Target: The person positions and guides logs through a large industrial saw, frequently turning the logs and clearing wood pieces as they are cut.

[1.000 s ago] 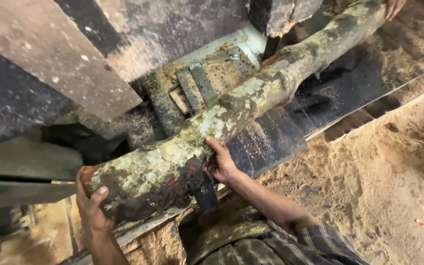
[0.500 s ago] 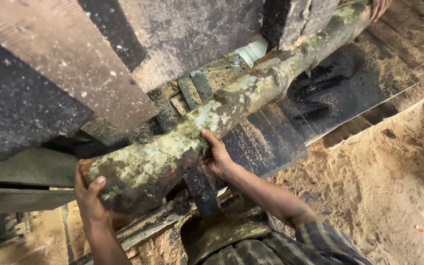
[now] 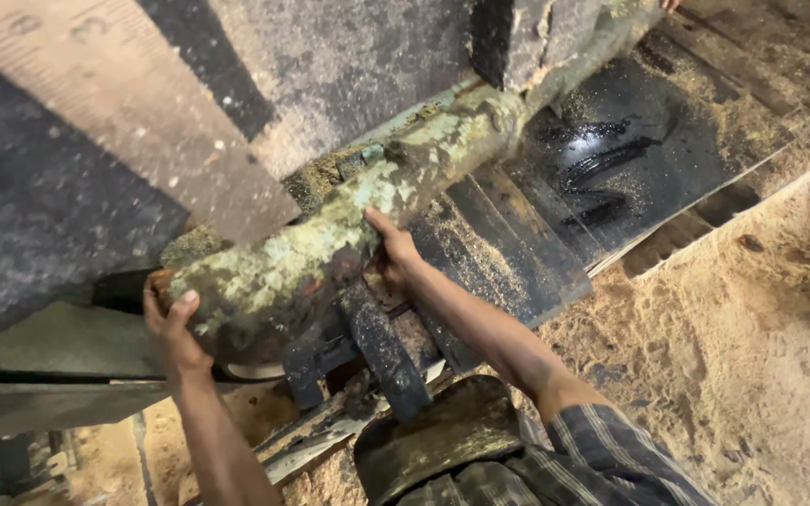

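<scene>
Left hand [image 3: 172, 323] cups the cut butt end of the log [image 3: 349, 220], thumb over the top edge and palm against the end face, so it is closed on the wood at about 8 o'clock in the head view. Right hand [image 3: 391, 253] grips the log's flank a little farther along, fingers curled up onto the mossy, pale green bark, its forearm coming in from 5 o'clock out of a striped sleeve [image 3: 602, 459]. Both hands hold the same piece, touching it, with the left one on the near end and the right one just beside it toward the middle. That log's long axis runs from 8 o'clock up to 1 o'clock, passing under a dark upright block [image 3: 508, 37] near the top and out of the frame beyond it. It lies across a dark, oily metal surface [image 3: 639, 131] dusted with sawdust, resting against iron brackets [image 3: 382, 342] below the right hand. Loose sawdust floor [image 3: 742, 347] spreads at 3 to 5 o'clock. A broad grey slanted band [image 3: 96, 141] fills the 10 o'clock corner, well above the hands.
</scene>
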